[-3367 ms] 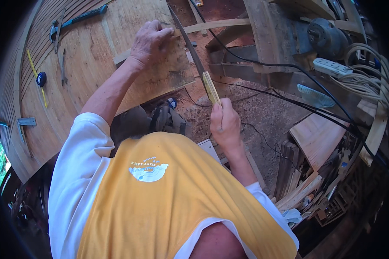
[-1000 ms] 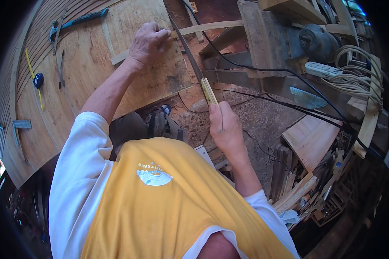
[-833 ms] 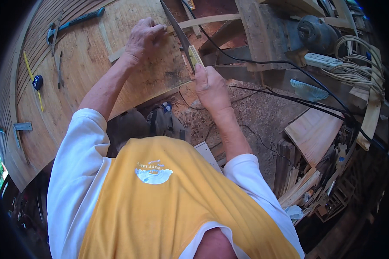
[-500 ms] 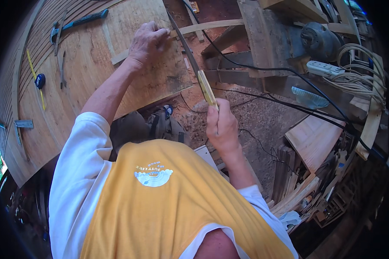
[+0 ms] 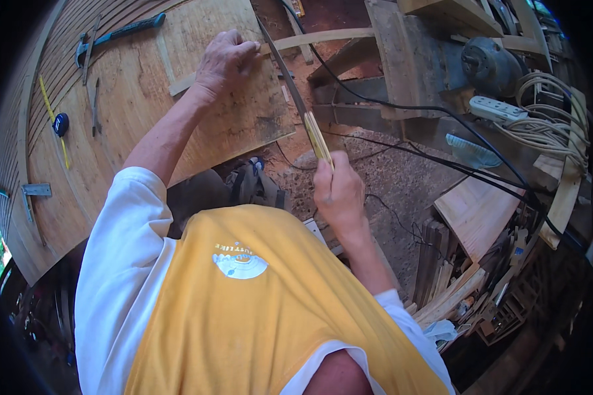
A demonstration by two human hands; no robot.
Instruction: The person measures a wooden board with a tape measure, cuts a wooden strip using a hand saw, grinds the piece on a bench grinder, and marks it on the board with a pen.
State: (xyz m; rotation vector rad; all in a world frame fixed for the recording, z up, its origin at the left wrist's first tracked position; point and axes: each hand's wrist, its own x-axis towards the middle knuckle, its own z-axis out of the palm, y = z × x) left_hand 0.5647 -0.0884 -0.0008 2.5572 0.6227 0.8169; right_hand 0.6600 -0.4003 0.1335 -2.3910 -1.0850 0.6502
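A narrow wooden strip (image 5: 329, 38) lies across the plywood-topped bench (image 5: 138, 85) and sticks out past its right edge. Closed over the strip near that edge, my left hand (image 5: 224, 62) presses it against the board. My right hand (image 5: 339, 191) grips the pale wooden handle of a handsaw (image 5: 297, 100). The saw's blade slants up and to the left, and its far part meets the strip just right of my left hand. Whether the teeth have cut into the wood cannot be made out.
A hammer (image 5: 128, 29), a tape measure (image 5: 60, 124) and a small square (image 5: 37, 189) lie on the bench's left side. Black cables (image 5: 402, 104) cross at right, near a motor (image 5: 484, 62) and a power strip (image 5: 497, 108). Wood offcuts (image 5: 461, 289) are piled lower right.
My left hand stays on the strip. The saw and my right hand have shifted only very slightly, and my torso has moved a little.
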